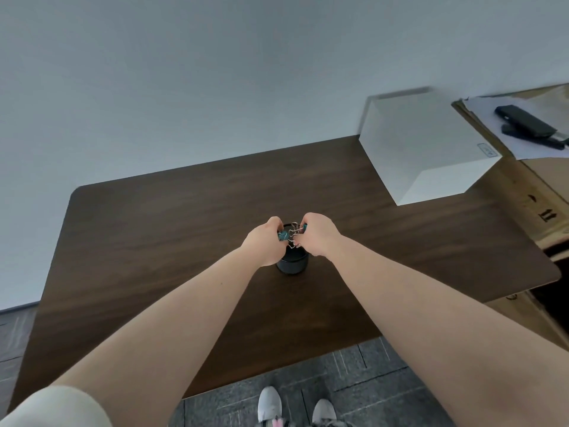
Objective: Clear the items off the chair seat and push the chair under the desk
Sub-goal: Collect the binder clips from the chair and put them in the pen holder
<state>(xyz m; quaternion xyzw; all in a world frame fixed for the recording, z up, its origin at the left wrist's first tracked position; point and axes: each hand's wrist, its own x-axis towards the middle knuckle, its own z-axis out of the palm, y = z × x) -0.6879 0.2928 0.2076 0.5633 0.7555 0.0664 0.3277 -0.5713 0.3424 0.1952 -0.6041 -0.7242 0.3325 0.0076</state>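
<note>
Over black cup on desk: both hands pinching teal binder clips; no readable writing.

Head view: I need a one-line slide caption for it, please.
Both hands, left hand and right hand, hold teal binder clips over a dark cup on the brown desk.

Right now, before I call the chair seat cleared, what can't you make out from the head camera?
- Chair: not in the head view, so its seat can't be checked.
- Dark cup: both hands cover its mouth; contents hidden.
- Binder clips: left hand and right hand grip them; fingers hide how many.
- White box: small label too blurred to read.
- Black device: cut off by the right edge.
</note>
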